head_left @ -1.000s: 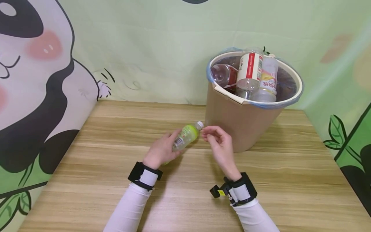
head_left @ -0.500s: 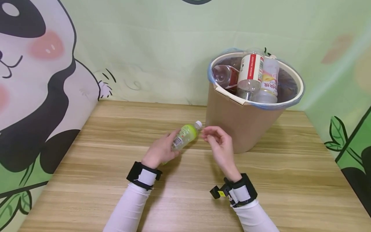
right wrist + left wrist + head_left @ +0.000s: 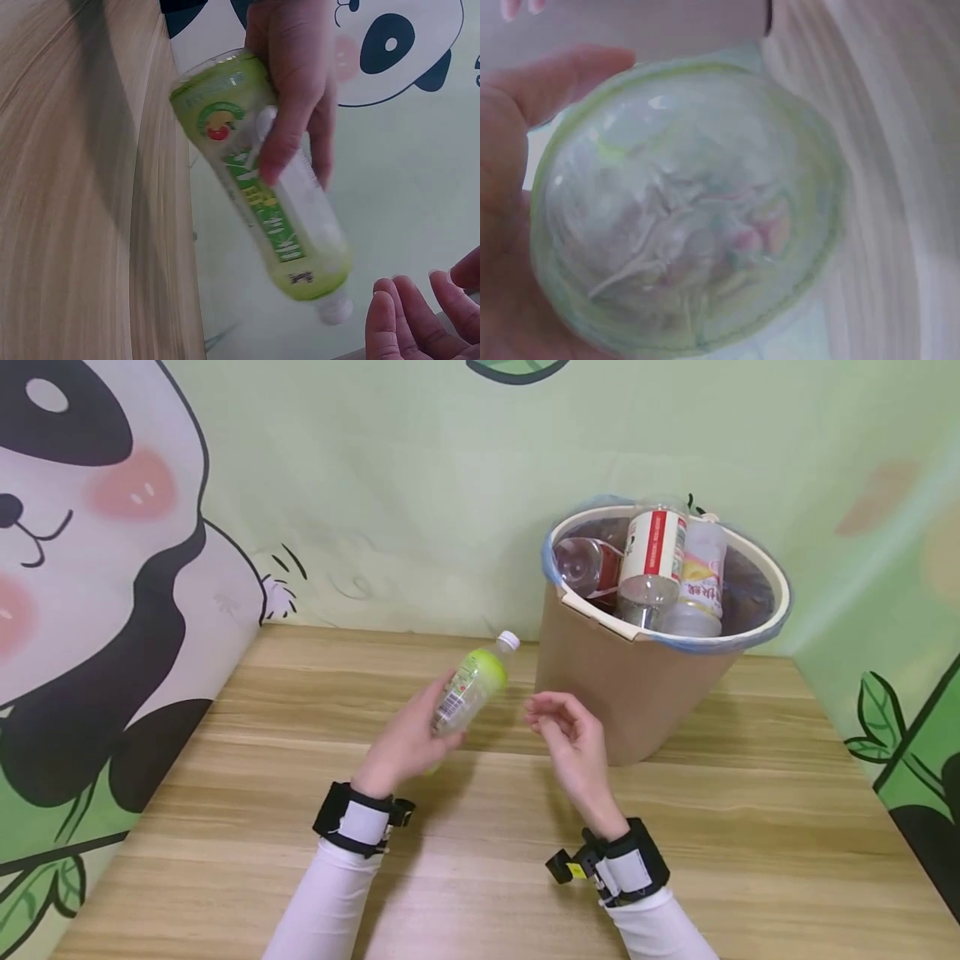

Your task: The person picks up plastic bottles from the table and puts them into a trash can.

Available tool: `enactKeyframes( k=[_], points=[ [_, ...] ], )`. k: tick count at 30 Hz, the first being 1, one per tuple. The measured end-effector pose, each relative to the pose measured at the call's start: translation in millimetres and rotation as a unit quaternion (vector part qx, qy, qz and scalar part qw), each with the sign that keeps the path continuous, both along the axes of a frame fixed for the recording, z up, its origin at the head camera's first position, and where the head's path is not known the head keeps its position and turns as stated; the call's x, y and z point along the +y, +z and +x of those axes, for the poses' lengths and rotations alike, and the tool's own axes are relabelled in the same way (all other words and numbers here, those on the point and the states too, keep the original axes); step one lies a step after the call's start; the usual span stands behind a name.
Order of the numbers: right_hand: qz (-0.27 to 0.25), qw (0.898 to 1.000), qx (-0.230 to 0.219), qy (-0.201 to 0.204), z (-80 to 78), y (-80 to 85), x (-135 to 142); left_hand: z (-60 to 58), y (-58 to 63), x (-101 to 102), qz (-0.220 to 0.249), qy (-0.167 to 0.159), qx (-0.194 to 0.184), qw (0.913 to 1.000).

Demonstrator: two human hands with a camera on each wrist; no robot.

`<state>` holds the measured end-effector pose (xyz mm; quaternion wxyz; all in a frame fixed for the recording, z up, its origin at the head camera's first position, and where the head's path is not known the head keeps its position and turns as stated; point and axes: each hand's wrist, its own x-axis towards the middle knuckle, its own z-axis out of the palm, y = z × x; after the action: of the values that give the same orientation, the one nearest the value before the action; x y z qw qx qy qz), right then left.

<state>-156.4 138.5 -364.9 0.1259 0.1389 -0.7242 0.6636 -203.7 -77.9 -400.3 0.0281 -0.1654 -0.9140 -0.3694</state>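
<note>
My left hand (image 3: 405,735) grips a plastic bottle (image 3: 472,685) with a green label and a white cap. The bottle is held up off the table, tilted, with its cap up and to the right. In the left wrist view the round base of the bottle (image 3: 690,217) fills the middle, with thumb and fingers around its side. The right wrist view shows the printed front of the bottle (image 3: 259,195). My right hand (image 3: 573,752) hovers in front of the bin, its fingers loosely bent and holding nothing. A gap separates it from the bottle.
A brown bin (image 3: 630,702) with a cream rim and blue liner stands at the back right. Inside it lie a red-and-white labelled bottle (image 3: 652,556), a red-labelled bottle (image 3: 588,567) and a white bottle (image 3: 701,581). All stands on a wooden table (image 3: 480,877) before a panda backdrop.
My left hand has lifted the bottle and tipped its cap further upward. The right hand has stayed beside the bin. The head view has shifted slightly.
</note>
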Motion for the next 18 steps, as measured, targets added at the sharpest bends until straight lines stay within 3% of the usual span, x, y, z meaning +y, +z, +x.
enactKeyframes(
  k=[5, 9, 15, 18],
  points=[
    [-0.002, 1.000, 0.009, 0.001, 0.0, -1.3, 0, 3.2, 10.4, -3, 0.057, 0.011, 0.057, 0.9967],
    [-0.002, 1.000, 0.018, 0.002, -4.9, -11.3, 3, 5.8, 16.8, -3, 0.103, 0.024, 0.090, 0.9903],
    [-0.007, 0.999, 0.032, 0.005, -10.8, -21.8, 6, 13.3, 29.1, 3, 0.182, 0.025, 0.090, 0.9789],
    [-0.006, 0.999, 0.041, 0.007, -11.2, -21.4, 6, 23.9, 44.3, 9, 0.211, 0.016, 0.081, 0.9740]
  ],
)
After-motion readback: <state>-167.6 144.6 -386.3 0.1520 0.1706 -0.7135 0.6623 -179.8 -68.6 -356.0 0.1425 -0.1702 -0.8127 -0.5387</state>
